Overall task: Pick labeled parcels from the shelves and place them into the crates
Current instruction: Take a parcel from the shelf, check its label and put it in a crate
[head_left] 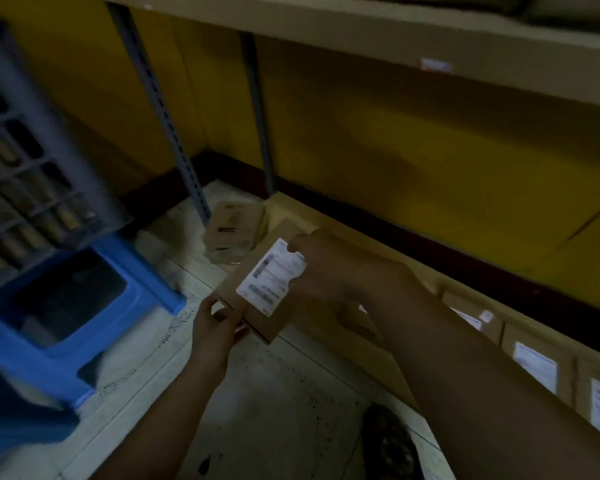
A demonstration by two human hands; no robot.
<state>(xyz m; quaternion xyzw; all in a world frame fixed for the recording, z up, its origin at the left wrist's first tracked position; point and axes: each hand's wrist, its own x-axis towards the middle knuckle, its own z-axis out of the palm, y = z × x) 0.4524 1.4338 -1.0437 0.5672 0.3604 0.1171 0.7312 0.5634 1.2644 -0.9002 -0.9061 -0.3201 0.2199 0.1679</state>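
Parcel is held in mid-air over the floor, label up, just off the low shelf. Left hand pinches the near corner; right hand grips the far edge. Crate is well apart, to the left. Risk: with edge grips only, the parcel may slip or tilt on the swing across.

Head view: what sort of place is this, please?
Likely a parcel storeroom: labelled boxes line the low shelf, a slotted rack upright stands behind, a grey crate sits left.
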